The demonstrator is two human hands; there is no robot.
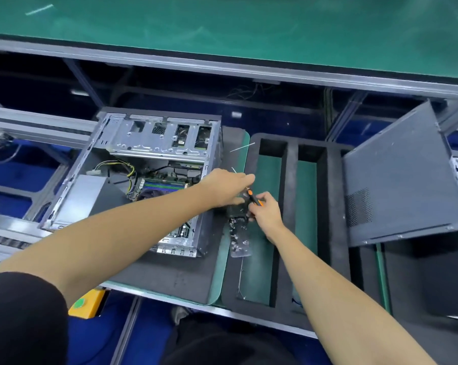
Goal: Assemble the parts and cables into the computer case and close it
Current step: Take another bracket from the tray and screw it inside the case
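An open computer case (133, 180) lies on its side on a dark mat, its motherboard, cables and drive cage exposed. Just right of it, my left hand (226, 187) reaches over a small dark part (234, 210) at the foam tray's left slot, fingers extended onto it. My right hand (264, 212) grips an orange-and-black screwdriver (255, 200) beside that part. Below them lies a clear bag of small hardware (239, 239). The case's dark side panel (399, 177) leans tilted at the right.
A black foam tray (289, 219) with long green-bottomed slots sits right of the case. A metal rail frame crosses behind, under a green shelf (222, 25). A yellow box with a green button (84, 304) sits at the lower left.
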